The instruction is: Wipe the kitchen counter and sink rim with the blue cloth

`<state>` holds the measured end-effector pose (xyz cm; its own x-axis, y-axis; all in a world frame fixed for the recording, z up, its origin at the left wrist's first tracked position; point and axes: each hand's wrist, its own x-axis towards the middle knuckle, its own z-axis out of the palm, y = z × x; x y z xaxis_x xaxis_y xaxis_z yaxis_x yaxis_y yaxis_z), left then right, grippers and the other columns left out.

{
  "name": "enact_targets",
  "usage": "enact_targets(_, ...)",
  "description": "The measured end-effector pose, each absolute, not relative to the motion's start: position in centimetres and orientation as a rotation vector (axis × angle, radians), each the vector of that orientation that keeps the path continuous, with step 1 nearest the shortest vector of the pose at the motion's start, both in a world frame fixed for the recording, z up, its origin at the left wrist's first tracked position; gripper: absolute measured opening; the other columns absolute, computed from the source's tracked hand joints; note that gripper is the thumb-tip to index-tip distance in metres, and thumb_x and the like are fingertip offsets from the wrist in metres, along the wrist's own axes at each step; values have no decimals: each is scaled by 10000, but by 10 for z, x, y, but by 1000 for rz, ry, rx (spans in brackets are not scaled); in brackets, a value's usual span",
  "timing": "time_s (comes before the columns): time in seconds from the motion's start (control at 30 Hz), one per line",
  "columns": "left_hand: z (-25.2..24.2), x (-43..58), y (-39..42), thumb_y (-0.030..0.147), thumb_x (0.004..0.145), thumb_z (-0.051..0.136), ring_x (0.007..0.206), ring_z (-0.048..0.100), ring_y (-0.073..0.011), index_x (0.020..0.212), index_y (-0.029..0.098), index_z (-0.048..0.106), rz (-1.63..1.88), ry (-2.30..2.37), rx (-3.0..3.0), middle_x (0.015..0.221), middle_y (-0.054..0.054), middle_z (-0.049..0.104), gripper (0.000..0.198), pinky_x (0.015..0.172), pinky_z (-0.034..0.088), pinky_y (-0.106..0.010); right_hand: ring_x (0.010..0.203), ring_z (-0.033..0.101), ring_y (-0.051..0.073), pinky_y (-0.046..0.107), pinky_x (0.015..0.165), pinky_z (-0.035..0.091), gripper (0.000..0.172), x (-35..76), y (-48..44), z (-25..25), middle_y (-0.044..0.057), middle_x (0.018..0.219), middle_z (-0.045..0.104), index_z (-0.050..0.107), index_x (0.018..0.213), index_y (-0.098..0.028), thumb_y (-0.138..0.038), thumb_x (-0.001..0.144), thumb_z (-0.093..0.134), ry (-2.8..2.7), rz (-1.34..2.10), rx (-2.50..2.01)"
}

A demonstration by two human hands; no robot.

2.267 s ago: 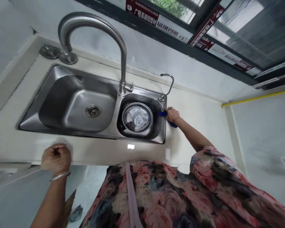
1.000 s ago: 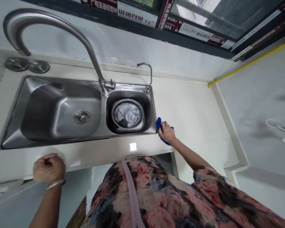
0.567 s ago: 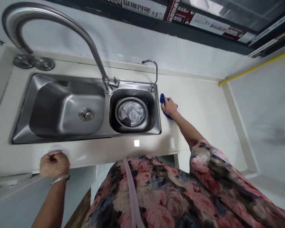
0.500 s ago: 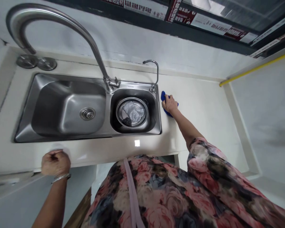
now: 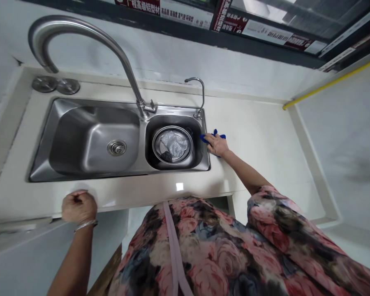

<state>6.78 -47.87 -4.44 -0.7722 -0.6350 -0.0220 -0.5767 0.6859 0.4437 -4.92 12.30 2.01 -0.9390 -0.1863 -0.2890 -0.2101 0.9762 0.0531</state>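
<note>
My right hand (image 5: 217,145) presses a blue cloth (image 5: 221,136) against the right rim of the sink. Its fingers point left over the rim, and parts of the cloth stick out around them. Curled into a fist, my left hand (image 5: 79,206) rests on the front edge of the pale countertop (image 5: 135,190), with nothing visible in it. The steel double-bowl sink (image 5: 89,176) lies between my hands. In its smaller right bowl sits a round perforated metal basin (image 5: 189,153) holding a crumpled grey-white piece of plastic (image 5: 174,144) and a small dark scrubber (image 5: 166,156).
A large curved faucet (image 5: 123,57) arches over the left bowl, and a thin tap (image 5: 203,92) stands at the right bowl's back corner. Two round metal discs (image 5: 68,86) lie at the back left. A yellow pipe (image 5: 329,84) runs along the right wall.
My right hand has moved left and slightly toward me with the blue cloth, from the counter onto the sink's rim. My left hand stays at the counter edge; the view has shifted slightly.
</note>
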Motion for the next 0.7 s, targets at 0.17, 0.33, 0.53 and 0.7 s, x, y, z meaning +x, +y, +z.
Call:
enact_targets(0.17,-45,65,-471,178,825,536,653,395,-154,955,162,793,-505,-2616,1099,778,-7,617,289,676,292,-289,1217,486,351,398,854,461,553,3,103,19,97,1602,507,548,1503,-187,-364,990,443,2824,101,-320)
enact_targets(0.33,-50,65,-471,181,819,561,646,359,-150,988,210,811,-517,-2631,1121,789,7,625,304,653,250,-279,1157,518,316,381,878,445,483,57,85,17,86,1456,632,628,1419,-197,-376,1015,433,2836,49,-335)
enact_targets(0.53,-48,67,-470,160,846,558,702,427,-151,925,178,777,-570,-2600,1085,815,2,627,233,687,284,-273,1121,554,290,363,871,451,443,96,49,13,97,1401,666,659,1371,-189,-365,1029,439,2888,-46,-255)
enact_targets(0.7,-47,74,-471,174,866,550,761,516,-168,933,183,769,-612,-2617,1015,877,-16,674,229,714,346,-288,1113,571,286,366,900,466,441,103,12,5,95,1429,656,643,1394,-173,-336,1026,460,2978,-133,-272)
